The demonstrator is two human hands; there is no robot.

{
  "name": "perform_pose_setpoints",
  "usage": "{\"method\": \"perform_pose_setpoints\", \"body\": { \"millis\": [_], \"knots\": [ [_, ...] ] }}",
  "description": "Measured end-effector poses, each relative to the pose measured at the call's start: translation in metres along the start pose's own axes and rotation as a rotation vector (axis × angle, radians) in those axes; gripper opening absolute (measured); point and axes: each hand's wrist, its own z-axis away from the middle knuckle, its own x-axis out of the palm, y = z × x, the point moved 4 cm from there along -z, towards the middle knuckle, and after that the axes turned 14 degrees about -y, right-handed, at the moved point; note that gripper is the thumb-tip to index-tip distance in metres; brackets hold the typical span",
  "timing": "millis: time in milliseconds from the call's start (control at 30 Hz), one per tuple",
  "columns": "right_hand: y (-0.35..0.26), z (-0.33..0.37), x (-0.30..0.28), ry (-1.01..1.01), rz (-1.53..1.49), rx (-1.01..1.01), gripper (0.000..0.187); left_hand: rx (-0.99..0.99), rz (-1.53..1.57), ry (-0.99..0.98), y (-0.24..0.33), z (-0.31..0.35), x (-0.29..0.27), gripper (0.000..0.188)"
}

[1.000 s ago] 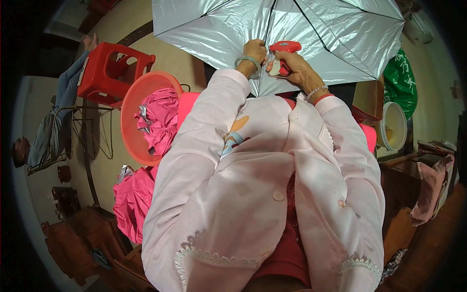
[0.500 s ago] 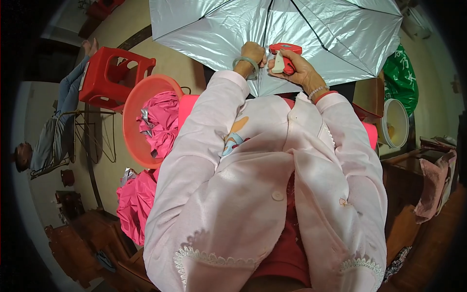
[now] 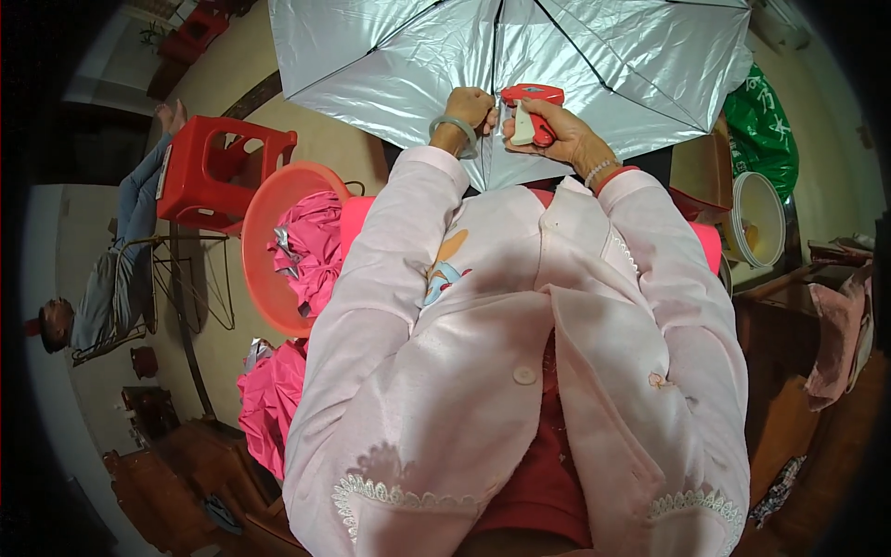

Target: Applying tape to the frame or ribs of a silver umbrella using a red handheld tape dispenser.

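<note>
Left hand (image 3: 471, 107) curled, right hand (image 3: 574, 137) gripping a red-and-white tool (image 3: 535, 95)

The left hand's fingers bend in at the silver canopy (image 3: 408, 88); how tightly, or on what, I cannot tell. Just right of them, the tool sits within the right hand's closed grasp, over the canopy.

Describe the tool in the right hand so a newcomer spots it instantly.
Find the big silver umbrella canopy at the top. Near its lower middle, the right hand grips a small handheld tool. Unlike the silver behind it, the tool is bright red with a whitish part.
</note>
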Motion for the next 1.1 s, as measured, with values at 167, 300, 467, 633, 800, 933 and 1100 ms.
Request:
{"method": "perform_pose_setpoints", "body": {
  "millis": [167,300,467,633,800,933,1100],
  "knots": [
    [0.0008,-0.0017,-0.0041,0.004,-0.004,0.023,0.027,-0.016,0.054,-0.017,0.0034,0.0037,0.0022,0.011],
    [0.0000,0.0011,0.0020,0.045,0.034,0.040,0.027,-0.018,0.092,-0.031,0.0027,0.0037,0.0013,0.010],
    [0.0009,0.0011,0.0032,0.041,0.065,0.044,0.027,-0.018,0.106,-0.034,0.0019,0.0018,0.0019,0.011],
    [-0.0004,-0.0014,0.0021,0.042,0.084,0.064,0.027,-0.010,0.012,-0.078,0.0014,0.0011,0.0023,0.010],
    [-0.0021,-0.0002,0.0016,0.041,0.109,0.070,0.026,0.035,0.016,-0.093,0.0018,-0.0013,0.0052,0.014],
    [-0.0009,-0.0058,-0.0013,0.064,0.084,0.077,0.027,0.028,-0.015,-0.082,0.0019,-0.0013,0.0043,0.014],
    [-0.0001,-0.0072,-0.0044,0.073,0.091,0.086,0.025,0.035,-0.100,-0.059,0.0065,0.0016,0.0066,0.015]
  ]
}}
